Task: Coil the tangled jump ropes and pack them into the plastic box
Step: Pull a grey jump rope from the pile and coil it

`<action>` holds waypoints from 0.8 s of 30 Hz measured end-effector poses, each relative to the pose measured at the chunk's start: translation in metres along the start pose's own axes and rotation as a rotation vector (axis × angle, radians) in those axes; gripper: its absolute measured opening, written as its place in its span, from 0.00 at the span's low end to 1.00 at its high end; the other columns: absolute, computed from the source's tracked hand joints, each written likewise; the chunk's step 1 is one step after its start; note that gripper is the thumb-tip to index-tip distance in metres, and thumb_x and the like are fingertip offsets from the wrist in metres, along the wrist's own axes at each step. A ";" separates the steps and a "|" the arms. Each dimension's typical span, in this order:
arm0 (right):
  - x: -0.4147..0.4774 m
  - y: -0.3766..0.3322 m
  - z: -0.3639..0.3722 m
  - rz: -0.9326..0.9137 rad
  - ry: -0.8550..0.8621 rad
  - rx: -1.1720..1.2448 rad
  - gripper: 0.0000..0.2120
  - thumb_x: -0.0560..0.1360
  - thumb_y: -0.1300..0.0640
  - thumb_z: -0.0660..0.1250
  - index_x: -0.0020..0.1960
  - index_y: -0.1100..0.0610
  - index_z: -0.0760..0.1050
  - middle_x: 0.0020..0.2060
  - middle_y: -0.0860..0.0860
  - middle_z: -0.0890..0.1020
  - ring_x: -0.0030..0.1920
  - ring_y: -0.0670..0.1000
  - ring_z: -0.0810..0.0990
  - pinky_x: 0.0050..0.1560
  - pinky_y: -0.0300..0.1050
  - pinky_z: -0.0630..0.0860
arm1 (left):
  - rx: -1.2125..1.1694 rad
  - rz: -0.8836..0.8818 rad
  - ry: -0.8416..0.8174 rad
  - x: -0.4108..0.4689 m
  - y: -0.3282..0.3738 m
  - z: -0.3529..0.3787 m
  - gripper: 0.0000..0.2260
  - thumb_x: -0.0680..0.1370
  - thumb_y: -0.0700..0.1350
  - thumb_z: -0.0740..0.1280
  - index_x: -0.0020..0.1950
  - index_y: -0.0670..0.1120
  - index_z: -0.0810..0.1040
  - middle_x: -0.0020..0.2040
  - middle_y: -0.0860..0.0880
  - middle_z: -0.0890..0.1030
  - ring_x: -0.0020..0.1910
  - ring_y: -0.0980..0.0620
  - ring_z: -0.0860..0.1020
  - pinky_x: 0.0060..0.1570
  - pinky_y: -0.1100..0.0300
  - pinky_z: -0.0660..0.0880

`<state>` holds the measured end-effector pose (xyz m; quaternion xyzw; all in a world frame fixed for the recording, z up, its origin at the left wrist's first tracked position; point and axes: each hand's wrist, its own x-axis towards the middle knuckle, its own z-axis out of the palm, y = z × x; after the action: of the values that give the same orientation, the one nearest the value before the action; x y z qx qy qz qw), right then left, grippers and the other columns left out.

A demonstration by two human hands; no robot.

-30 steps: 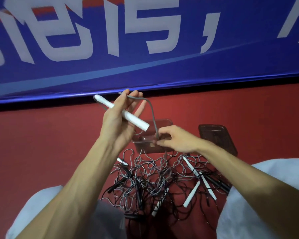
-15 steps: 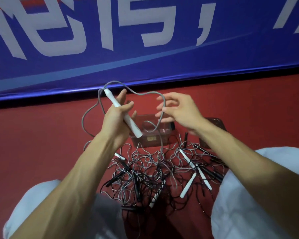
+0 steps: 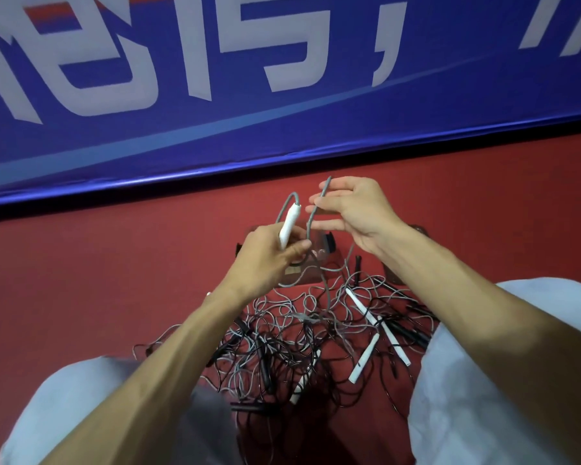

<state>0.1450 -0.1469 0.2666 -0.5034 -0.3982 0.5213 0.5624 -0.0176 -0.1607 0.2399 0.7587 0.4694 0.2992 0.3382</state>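
Early, we judge | our left hand [image 3: 265, 260] grips white handle [image 3: 289, 224] | right hand [image 3: 356, 213] pinches grey cord [image 3: 311, 218] | tangled pile [image 3: 316, 337] unpacked

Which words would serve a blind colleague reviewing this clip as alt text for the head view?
A person's left hand grips a white jump-rope handle while the right hand pinches its grey cord, both raised over a tangle of grey and black ropes on a red floor. A clear plastic box sits partly hidden behind the hands.
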 end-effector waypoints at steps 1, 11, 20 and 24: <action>-0.001 0.001 0.002 0.005 -0.001 0.014 0.14 0.75 0.72 0.67 0.59 0.68 0.72 0.48 0.61 0.81 0.44 0.55 0.84 0.38 0.48 0.84 | 0.023 0.001 0.000 0.000 0.000 0.002 0.06 0.79 0.43 0.69 0.42 0.49 0.79 0.35 0.55 0.81 0.33 0.63 0.78 0.37 0.67 0.73; 0.000 0.014 -0.004 0.120 -0.265 -0.482 0.13 0.83 0.51 0.58 0.56 0.58 0.77 0.46 0.53 0.83 0.44 0.50 0.82 0.48 0.42 0.78 | -0.587 -0.192 0.096 0.002 0.005 -0.009 0.09 0.81 0.39 0.64 0.40 0.42 0.74 0.34 0.48 0.79 0.33 0.54 0.77 0.37 0.63 0.75; -0.004 0.035 -0.001 -0.021 -0.597 -0.881 0.10 0.83 0.61 0.54 0.51 0.55 0.74 0.36 0.51 0.79 0.40 0.51 0.83 0.38 0.44 0.76 | -0.795 -0.353 0.374 0.010 -0.008 -0.051 0.08 0.81 0.39 0.64 0.42 0.45 0.72 0.45 0.44 0.79 0.44 0.45 0.77 0.45 0.48 0.76; -0.002 0.043 -0.008 0.008 -0.587 -1.085 0.09 0.82 0.62 0.56 0.48 0.55 0.73 0.40 0.54 0.81 0.40 0.52 0.85 0.40 0.47 0.83 | -0.957 -0.336 0.428 0.009 -0.010 -0.064 0.04 0.82 0.38 0.62 0.47 0.43 0.70 0.42 0.42 0.81 0.37 0.44 0.83 0.39 0.47 0.82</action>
<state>0.1447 -0.1520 0.2231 -0.5546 -0.7430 0.3633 0.0912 -0.0683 -0.1340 0.2708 0.3571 0.4541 0.5688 0.5855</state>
